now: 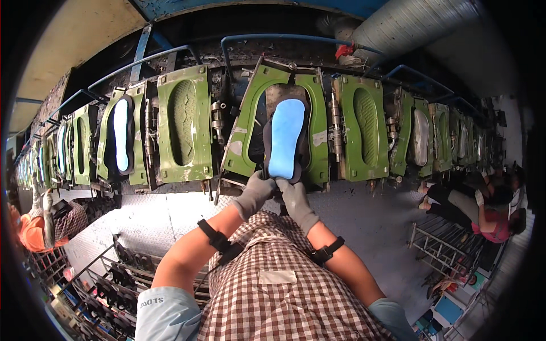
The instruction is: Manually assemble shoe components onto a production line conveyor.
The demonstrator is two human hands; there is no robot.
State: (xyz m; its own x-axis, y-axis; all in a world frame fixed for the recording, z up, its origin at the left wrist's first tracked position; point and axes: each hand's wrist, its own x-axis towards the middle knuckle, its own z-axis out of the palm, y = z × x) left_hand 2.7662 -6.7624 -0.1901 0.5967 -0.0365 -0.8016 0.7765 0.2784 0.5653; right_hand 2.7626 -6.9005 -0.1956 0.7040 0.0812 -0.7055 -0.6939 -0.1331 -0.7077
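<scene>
A dark shoe upper with a light-blue sole face lies lengthwise in an opened green mould straight ahead of me. My left hand, in a grey glove, is closed on the near end of the upper at its left side. Beside it my right hand, gloved in the same grey, grips that end from the right, its thumb by the blue edge. The undersides of the fingers are hidden. The mould's green frame surrounds the upper on both sides.
Green sole moulds run in a row left and right, with metal hinges between. Blue rails and a large duct lie beyond. Co-workers stand at far left and far right. Racks stand behind me on the left.
</scene>
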